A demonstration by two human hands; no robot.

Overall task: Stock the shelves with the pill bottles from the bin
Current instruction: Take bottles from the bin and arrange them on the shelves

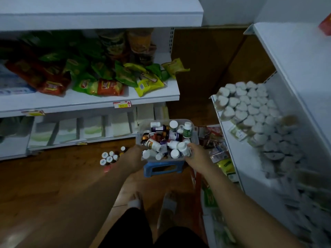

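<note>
A bin (pixel 195 136) of pill bottles (pixel 172 138) sits on a stool (pixel 164 163). The left hand (pixel 133 158) and right hand (pixel 198 154) hold its near corners. Floor bottles (pixel 111 157) stand left of the stool, a packet shelf (pixel 89 102) is further left, and a jar shelf (pixel 217 111) is right.

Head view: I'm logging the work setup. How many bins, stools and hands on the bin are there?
bin: 1
stool: 1
Hands holding the bin: 2 (left hand, right hand)
Total: 4

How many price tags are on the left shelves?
3: a price tag below the snack packets, another tag further left, a third tag on the bottom shelf edge. More may be hidden.
</note>
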